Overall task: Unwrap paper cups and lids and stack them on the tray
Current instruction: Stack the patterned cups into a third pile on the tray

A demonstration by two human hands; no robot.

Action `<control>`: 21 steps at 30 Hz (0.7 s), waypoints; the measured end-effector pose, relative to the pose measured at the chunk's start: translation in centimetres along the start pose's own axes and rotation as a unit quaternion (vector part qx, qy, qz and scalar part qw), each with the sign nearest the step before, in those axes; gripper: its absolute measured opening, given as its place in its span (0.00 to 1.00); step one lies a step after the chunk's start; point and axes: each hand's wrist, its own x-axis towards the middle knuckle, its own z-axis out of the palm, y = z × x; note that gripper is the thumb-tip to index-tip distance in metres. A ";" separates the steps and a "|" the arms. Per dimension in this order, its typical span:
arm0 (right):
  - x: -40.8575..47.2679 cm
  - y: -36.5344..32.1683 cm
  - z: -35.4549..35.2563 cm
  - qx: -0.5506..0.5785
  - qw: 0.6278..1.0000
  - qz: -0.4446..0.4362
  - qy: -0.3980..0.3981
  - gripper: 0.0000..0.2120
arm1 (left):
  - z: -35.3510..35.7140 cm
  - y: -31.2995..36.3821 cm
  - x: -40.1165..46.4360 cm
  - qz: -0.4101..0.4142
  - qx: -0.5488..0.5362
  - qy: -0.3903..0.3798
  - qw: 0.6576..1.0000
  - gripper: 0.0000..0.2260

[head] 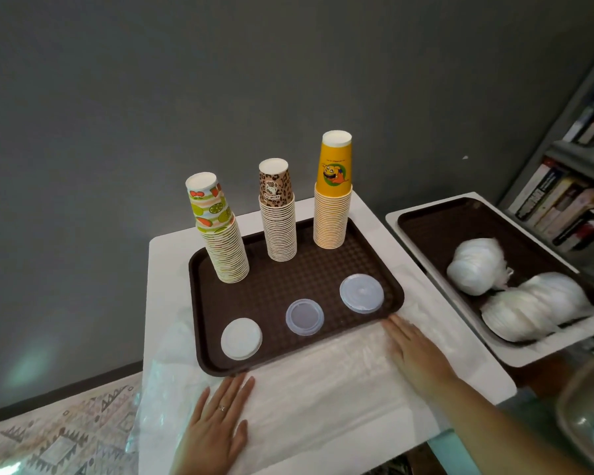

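On the brown tray point(374, 248), three upside-down cup stacks point(277, 217) stand along its far side and three lids point(304, 317) lie along its near side. The left hand point(216, 423) rests flat, fingers straight, just below the tray's near edge; the right hand point(415, 354), also flat, touches its near right corner. Right of the tray, wrapped lid bundles point(477, 265) lie in a second tray point(436, 228).

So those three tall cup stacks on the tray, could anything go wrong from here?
The fruit-print stack leans left, so a nudge to the tray could topple it. Both hands, left and right, rest flat by its near edge. The wrapped bundles on the second tray remain unopened.
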 end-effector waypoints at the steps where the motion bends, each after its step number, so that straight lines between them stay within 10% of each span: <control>1: 0.1 0.0 -0.3 0.006 1.000 -0.003 0.003 0.44 | 0.0 0.0 0.0 -0.001 -0.002 0.011 1.000 0.25; 8: 0.6 1.2 -1.9 0.020 0.999 -0.035 0.023 0.26 | -0.3 0.5 -0.6 -0.142 -0.050 0.150 0.977 0.23; 21: 2.0 3.9 -2.5 0.019 0.995 -0.084 0.055 0.14 | -3.0 0.3 -0.2 -0.198 -0.038 0.107 0.974 0.26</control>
